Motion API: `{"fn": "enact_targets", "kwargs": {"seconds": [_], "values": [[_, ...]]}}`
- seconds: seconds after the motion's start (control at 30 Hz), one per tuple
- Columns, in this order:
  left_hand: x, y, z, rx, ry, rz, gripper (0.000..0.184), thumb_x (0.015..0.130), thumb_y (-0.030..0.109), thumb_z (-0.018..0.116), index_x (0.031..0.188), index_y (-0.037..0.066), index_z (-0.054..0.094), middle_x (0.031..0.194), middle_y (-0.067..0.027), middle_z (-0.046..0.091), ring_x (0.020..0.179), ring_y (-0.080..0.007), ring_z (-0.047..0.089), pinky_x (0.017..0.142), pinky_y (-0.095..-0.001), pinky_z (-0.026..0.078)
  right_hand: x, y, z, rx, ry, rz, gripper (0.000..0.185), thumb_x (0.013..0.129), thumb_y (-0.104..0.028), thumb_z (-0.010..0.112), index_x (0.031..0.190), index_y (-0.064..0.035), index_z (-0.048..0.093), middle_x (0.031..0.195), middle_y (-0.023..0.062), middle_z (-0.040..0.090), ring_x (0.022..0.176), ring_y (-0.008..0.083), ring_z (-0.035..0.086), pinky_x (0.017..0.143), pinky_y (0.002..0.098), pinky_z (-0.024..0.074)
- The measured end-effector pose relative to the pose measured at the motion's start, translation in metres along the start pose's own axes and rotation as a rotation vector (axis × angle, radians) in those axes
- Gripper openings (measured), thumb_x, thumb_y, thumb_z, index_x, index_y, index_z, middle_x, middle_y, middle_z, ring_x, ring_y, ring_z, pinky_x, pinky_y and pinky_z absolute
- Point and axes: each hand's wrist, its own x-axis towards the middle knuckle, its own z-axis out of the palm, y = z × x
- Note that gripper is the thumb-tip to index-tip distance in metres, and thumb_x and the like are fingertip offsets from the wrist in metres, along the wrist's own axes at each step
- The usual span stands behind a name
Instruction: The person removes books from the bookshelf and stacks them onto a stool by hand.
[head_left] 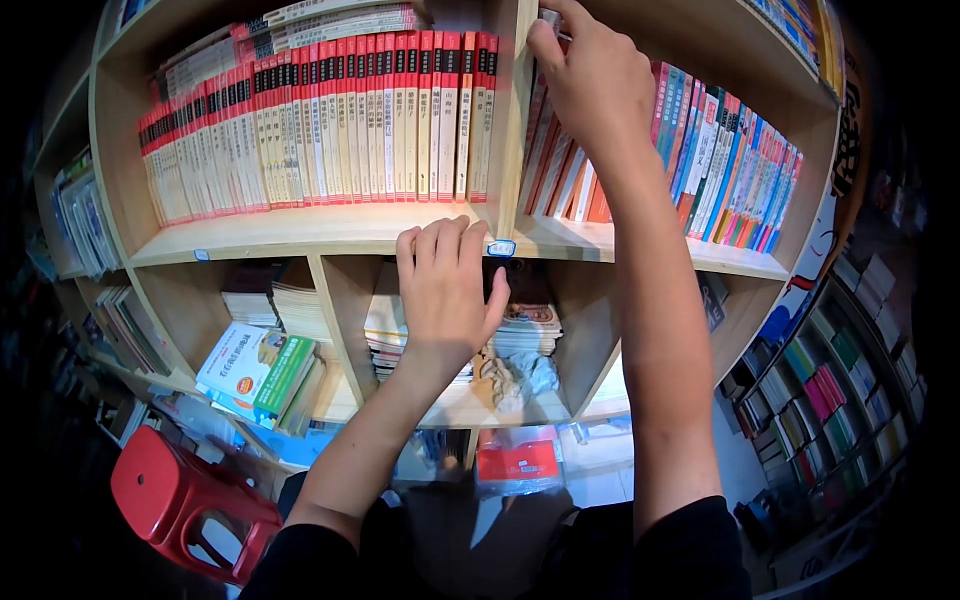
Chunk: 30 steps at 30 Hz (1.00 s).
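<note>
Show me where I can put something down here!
A bare strip of shelf runs in front of the red-topped books, left of the left hand. The stool seat looks bare too. The cubby below that hand is crowded with stacked books or papers and crumpled cloth.

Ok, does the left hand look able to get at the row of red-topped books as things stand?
Likely yes: the left hand, seemingly empty, is at the shelf edge just below the row of red-topped books; nothing visible stands between.
</note>
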Motion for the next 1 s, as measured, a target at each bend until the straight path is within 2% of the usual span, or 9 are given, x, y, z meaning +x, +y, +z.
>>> {"fn": "enact_targets", "kwargs": {"seconds": [0.23, 0.53, 0.6, 0.67, 0.73, 0.77, 0.87, 0.93, 1.0], "values": [[-0.001, -0.001, 0.0, -0.007, 0.0, 0.0, 0.05, 0.081, 0.025, 0.071, 0.124, 0.001, 0.061, 0.122, -0.0157, 0.06, 0.118, -0.033, 0.052, 0.109, -0.0496, 0.032, -0.002, -0.007, -0.007, -0.012, -0.036, 0.048, 0.032, 0.094, -0.027, 0.061, 0.117, -0.0072, 0.071, 0.094, 0.0231, 0.073, 0.09, 0.042, 0.07, 0.083, 0.0514, 0.0545], [0.0, 0.001, -0.005, -0.081, 0.022, 0.004, 0.046, 0.08, 0.023, 0.072, 0.12, 0.003, 0.061, 0.119, -0.0156, 0.061, 0.117, -0.0333, 0.053, 0.109, -0.051, 0.033, -0.019, -0.004, -0.013, 0.075, 0.134, -0.081, 0.033, 0.089, -0.022, 0.065, 0.118, -0.0072, 0.069, 0.096, 0.0206, 0.073, 0.089, 0.0387, 0.071, 0.077, 0.0476, 0.0558], [-0.002, 0.004, -0.008, -0.226, 0.088, -0.049, 0.042, 0.078, 0.017, 0.073, 0.116, 0.004, 0.062, 0.116, -0.0149, 0.061, 0.116, -0.0351, 0.053, 0.108, -0.0504, 0.034, -0.028, -0.012, -0.022, 0.125, 0.127, -0.044, 0.032, 0.087, -0.018, 0.066, 0.117, -0.0069, 0.069, 0.096, 0.0196, 0.073, 0.085, 0.0355, 0.072, 0.073, 0.0439, 0.0558], [-0.006, 0.021, -0.015, -0.286, 0.162, -0.079, 0.034, 0.081, 0.012, 0.072, 0.113, 0.003, 0.061, 0.108, -0.0128, 0.062, 0.11, -0.0297, 0.058, 0.103, -0.0435, 0.042, -0.034, -0.023, -0.034, 0.139, 0.139, -0.044, 0.032, 0.087, -0.018, 0.067, 0.117, -0.0065, 0.069, 0.097, 0.0186, 0.073, 0.082, 0.0343, 0.071, 0.071, 0.0425, 0.0555], [-0.009, 0.033, -0.019, -0.888, -0.077, -0.338, 0.027, 0.089, 0.011, 0.07, 0.112, 0.002, 0.061, 0.105, -0.0105, 0.065, 0.103, -0.0219, 0.063, 0.097, -0.035, 0.047, -0.04, -0.029, -0.044, 0.154, 0.157, -0.048, 0.033, 0.086, -0.017, 0.068, 0.118, -0.006, 0.069, 0.097, 0.0177, 0.073, 0.08, 0.033, 0.071, 0.069, 0.0411, 0.0552], [-0.005, 0.037, -0.02, -1.152, -0.235, -0.448, 0.026, 0.098, 0.02, 0.065, 0.113, -0.001, 0.061, 0.104, -0.0087, 0.067, 0.098, -0.0169, 0.064, 0.093, -0.0314, 0.049, -0.044, -0.03, -0.048, 0.14, 0.151, -0.035, 0.035, 0.086, -0.018, 0.069, 0.118, -0.0055, 0.069, 0.098, 0.0172, 0.072, 0.078, 0.0321, 0.071, 0.069, 0.0407, 0.0551], [0.021, 0.041, -0.012, -2.243, -0.602, -0.854, 0.066, 0.104, 0.057, 0.048, 0.129, -0.003, 0.057, 0.121, -0.0157, 0.067, 0.111, -0.025, 0.065, 0.102, -0.0391, 0.048, -0.052, -0.017, -0.039, 0.128, 0.299, -0.193, 0.039, 0.084, -0.018, 0.071, 0.12, -0.0042, 0.069, 0.097, 0.0162, 0.072, 0.071, 0.0299, 0.069, 0.066, 0.0399, 0.0545], [0.035, 0.049, -0.019, -2.418, -0.643, -0.876, 0.075, 0.103, 0.063, 0.042, 0.133, -0.005, 0.054, 0.127, -0.0159, 0.065, 0.118, -0.0259, 0.062, 0.106, -0.0426, 0.046, -0.06, -0.028, -0.051, 0.273, 0.148, 0.044, 0.041, 0.083, -0.021, 0.073, 0.12, -0.004, 0.069, 0.1, 0.0159, 0.072, 0.081, 0.0321, 0.069, 0.076, 0.0422, 0.0546], [0.047, 0.058, -0.022, -2.592, -0.694, -0.882, 0.084, 0.102, 0.069, 0.036, 0.137, -0.006, 0.051, 0.132, -0.0161, 0.063, 0.124, -0.0268, 0.059, 0.11, -0.0462, 0.043, -0.07, -0.022, -0.049, 0.149, 0.154, 0.024, 0.035, 0.091, -0.026, 0.068, 0.123, -0.011, 0.071, 0.1, 0.0112, 0.076, 0.086, 0.0333, 0.073, 0.077, 0.0393, 0.0567]]}}
